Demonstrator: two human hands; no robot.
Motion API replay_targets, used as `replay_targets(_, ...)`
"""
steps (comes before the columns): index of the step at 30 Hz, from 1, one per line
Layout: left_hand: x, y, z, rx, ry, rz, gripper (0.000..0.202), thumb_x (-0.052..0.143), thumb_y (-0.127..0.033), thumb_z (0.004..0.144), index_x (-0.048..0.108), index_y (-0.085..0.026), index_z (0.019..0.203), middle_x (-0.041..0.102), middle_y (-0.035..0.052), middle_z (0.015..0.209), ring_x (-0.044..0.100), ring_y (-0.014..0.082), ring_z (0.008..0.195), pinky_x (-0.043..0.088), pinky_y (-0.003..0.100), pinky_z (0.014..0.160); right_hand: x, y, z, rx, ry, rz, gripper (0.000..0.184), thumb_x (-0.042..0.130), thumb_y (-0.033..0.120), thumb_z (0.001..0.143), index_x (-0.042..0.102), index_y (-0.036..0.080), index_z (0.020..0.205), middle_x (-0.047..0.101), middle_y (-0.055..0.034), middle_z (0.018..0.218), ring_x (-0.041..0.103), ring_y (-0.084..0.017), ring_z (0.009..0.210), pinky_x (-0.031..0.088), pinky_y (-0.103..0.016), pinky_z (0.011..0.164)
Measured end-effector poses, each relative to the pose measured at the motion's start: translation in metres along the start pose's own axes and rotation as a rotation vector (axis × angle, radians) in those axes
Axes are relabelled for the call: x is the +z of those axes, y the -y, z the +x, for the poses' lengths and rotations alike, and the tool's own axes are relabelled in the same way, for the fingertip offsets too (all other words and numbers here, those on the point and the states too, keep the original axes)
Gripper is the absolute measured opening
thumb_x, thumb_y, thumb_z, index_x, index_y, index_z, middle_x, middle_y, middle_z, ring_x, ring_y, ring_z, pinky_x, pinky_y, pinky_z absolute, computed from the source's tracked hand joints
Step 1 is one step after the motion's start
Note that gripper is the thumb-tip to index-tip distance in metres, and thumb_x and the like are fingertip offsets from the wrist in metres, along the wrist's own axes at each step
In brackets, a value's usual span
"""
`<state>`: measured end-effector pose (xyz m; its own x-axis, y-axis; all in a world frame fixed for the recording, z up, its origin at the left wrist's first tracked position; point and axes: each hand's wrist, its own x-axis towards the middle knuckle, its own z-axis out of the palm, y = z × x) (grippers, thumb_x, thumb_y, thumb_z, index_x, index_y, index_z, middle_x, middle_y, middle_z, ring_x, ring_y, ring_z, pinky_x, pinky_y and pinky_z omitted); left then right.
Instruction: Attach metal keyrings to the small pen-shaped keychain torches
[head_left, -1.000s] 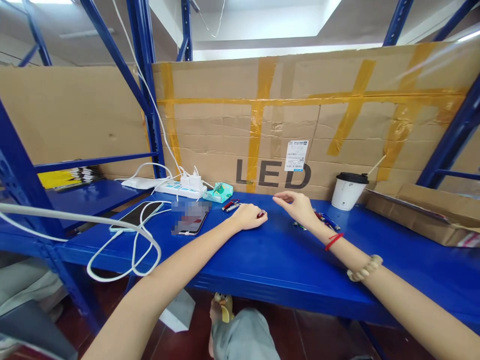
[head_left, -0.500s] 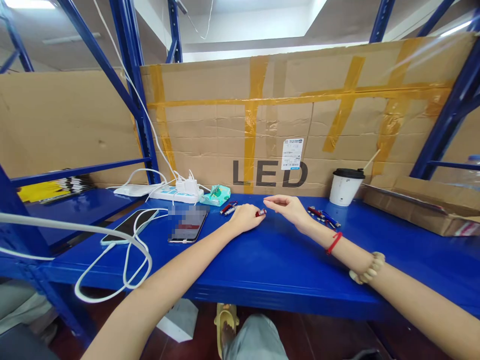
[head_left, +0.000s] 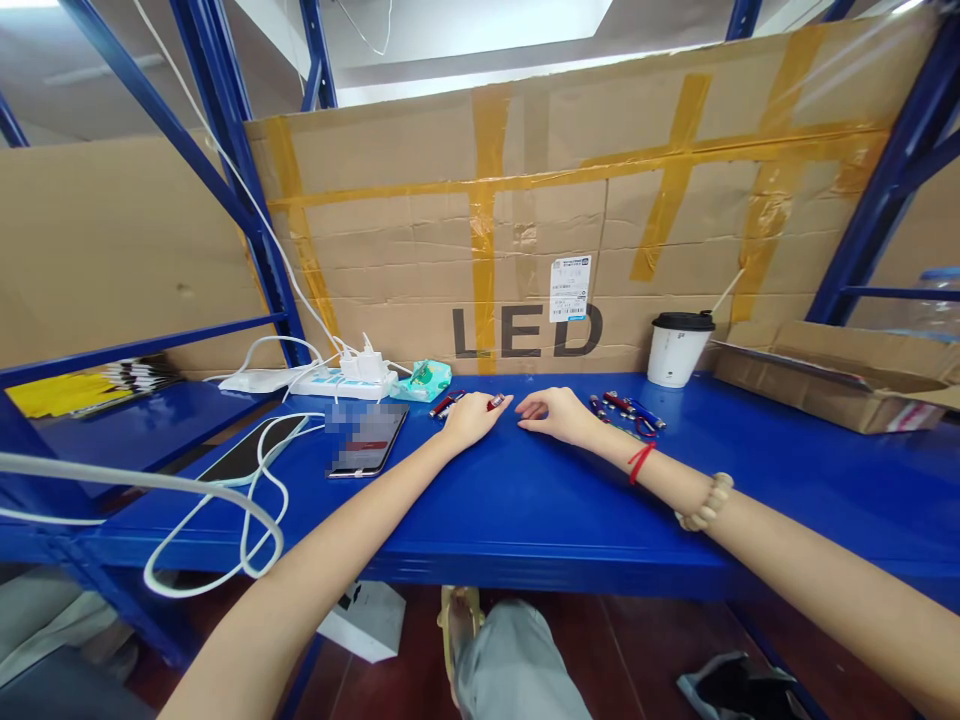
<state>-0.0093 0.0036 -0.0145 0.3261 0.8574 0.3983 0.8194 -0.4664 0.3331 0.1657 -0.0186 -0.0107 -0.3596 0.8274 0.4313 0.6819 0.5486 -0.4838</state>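
Observation:
My left hand (head_left: 469, 420) rests on the blue shelf top (head_left: 570, 500), its fingers closed round a small red pen-like stick (head_left: 496, 402) whose tip pokes out to the right. My right hand (head_left: 551, 414) lies close beside it, fingers bent and pinched toward that tip; whether it holds anything I cannot make out. A red cord and a bead bracelet circle my right wrist. Two similar red and silver sticks (head_left: 445, 405) lie just left of my left hand. A small heap of red and blue sticks (head_left: 626, 409) lies right of my right hand.
A taped cardboard sheet marked LED (head_left: 525, 230) forms the back wall. A white lidded cup (head_left: 676, 349) and a flat cardboard box (head_left: 817, 385) stand at right. Left are two phones (head_left: 366, 440), a white cable (head_left: 225, 520), a power strip (head_left: 341, 380) and a green packet (head_left: 424, 380).
My right hand has come down and leftward to meet my left hand. The left hand shifted slightly back with the red stick. The view has tipped downward.

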Motion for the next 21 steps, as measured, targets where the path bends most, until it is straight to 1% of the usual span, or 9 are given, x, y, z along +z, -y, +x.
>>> replay_targets(4, -0.0010, 0.0010, 0.0013, -0.046, -0.004, -0.089, 0.053, 0.035, -0.058, 0.083, 0.043, -0.018, 0.051, 0.054, 0.0013, 0.053, 0.052, 0.0144, 0.056, 0.032, 0.024, 0.052, -0.0010, -0.0048, 0.0002, 0.045, -0.006, -0.053, 0.016, 0.071, 0.019, 0.067, 0.069, 0.014, 0.082, 0.072, -0.0078, 0.077, 0.068, -0.018, 0.072, 0.054, -0.026, 0.071)
replay_targets(7, -0.0015, 0.0025, 0.0025, -0.099, 0.029, -0.151, 0.052, 0.039, -0.061, 0.079, 0.037, -0.018, 0.048, 0.046, -0.0015, 0.047, 0.045, 0.0120, 0.050, 0.029, 0.025, 0.050, -0.0043, -0.0037, -0.0008, 0.063, -0.011, -0.118, 0.012, 0.069, 0.022, 0.070, 0.070, 0.015, 0.080, 0.072, -0.0080, 0.078, 0.068, -0.020, 0.073, 0.053, -0.027, 0.071)
replay_targets(9, -0.0012, 0.0048, 0.0038, -0.132, 0.050, -0.197, 0.048, 0.046, -0.056, 0.077, 0.033, -0.019, 0.049, 0.041, -0.0032, 0.046, 0.041, 0.0105, 0.047, 0.027, 0.024, 0.049, -0.0059, -0.0020, -0.0016, 0.049, -0.009, -0.153, 0.009, 0.065, 0.023, 0.073, 0.071, 0.016, 0.076, 0.072, -0.0072, 0.077, 0.067, -0.020, 0.073, 0.053, -0.028, 0.071)
replay_targets(12, -0.0002, 0.0088, 0.0054, -0.160, 0.073, -0.263, 0.039, 0.050, -0.043, 0.075, 0.033, -0.019, 0.051, 0.037, -0.0048, 0.046, 0.037, 0.0090, 0.046, 0.026, 0.024, 0.047, -0.0057, -0.0008, -0.0020, 0.023, 0.008, -0.173, 0.010, 0.062, 0.019, 0.074, 0.071, 0.015, 0.077, 0.072, -0.0071, 0.079, 0.067, -0.019, 0.073, 0.052, -0.028, 0.072)
replay_targets(14, 0.0002, 0.0100, 0.0055, -0.151, 0.084, -0.263, 0.035, 0.050, -0.039, 0.075, 0.035, -0.018, 0.051, 0.039, -0.0046, 0.047, 0.038, 0.0092, 0.046, 0.026, 0.024, 0.047, -0.0043, -0.0012, -0.0017, 0.014, 0.016, -0.172, 0.012, 0.061, 0.016, 0.074, 0.072, 0.015, 0.079, 0.072, -0.0070, 0.081, 0.067, -0.018, 0.073, 0.052, -0.027, 0.071)
replay_targets(16, -0.0002, 0.0090, 0.0043, -0.124, 0.083, -0.214, 0.032, 0.048, -0.037, 0.076, 0.038, -0.018, 0.052, 0.044, -0.0032, 0.049, 0.043, 0.0104, 0.049, 0.027, 0.024, 0.048, -0.0028, -0.0026, -0.0009, 0.000, 0.023, -0.169, 0.014, 0.060, 0.014, 0.073, 0.072, 0.017, 0.080, 0.072, -0.0061, 0.082, 0.067, -0.018, 0.073, 0.052, -0.026, 0.070)
replay_targets(19, -0.0020, 0.0047, 0.0008, -0.033, 0.090, -0.092, 0.029, 0.043, -0.035, 0.078, 0.046, -0.017, 0.056, 0.054, -0.0003, 0.057, 0.051, 0.0135, 0.057, 0.030, 0.024, 0.051, -0.0014, -0.0059, 0.0006, -0.005, 0.032, -0.158, 0.015, 0.060, 0.014, 0.074, 0.072, 0.017, 0.081, 0.072, -0.0057, 0.083, 0.066, -0.017, 0.073, 0.051, -0.025, 0.069)
replay_targets(21, -0.0035, 0.0016, -0.0014, 0.045, 0.116, 0.006, 0.026, 0.042, -0.033, 0.078, 0.052, -0.017, 0.061, 0.061, 0.0019, 0.066, 0.055, 0.0156, 0.064, 0.034, 0.024, 0.054, -0.0010, -0.0082, 0.0010, 0.005, 0.040, -0.160, 0.015, 0.060, 0.016, 0.075, 0.072, 0.017, 0.083, 0.072, -0.0059, 0.085, 0.066, -0.017, 0.073, 0.050, -0.025, 0.069)
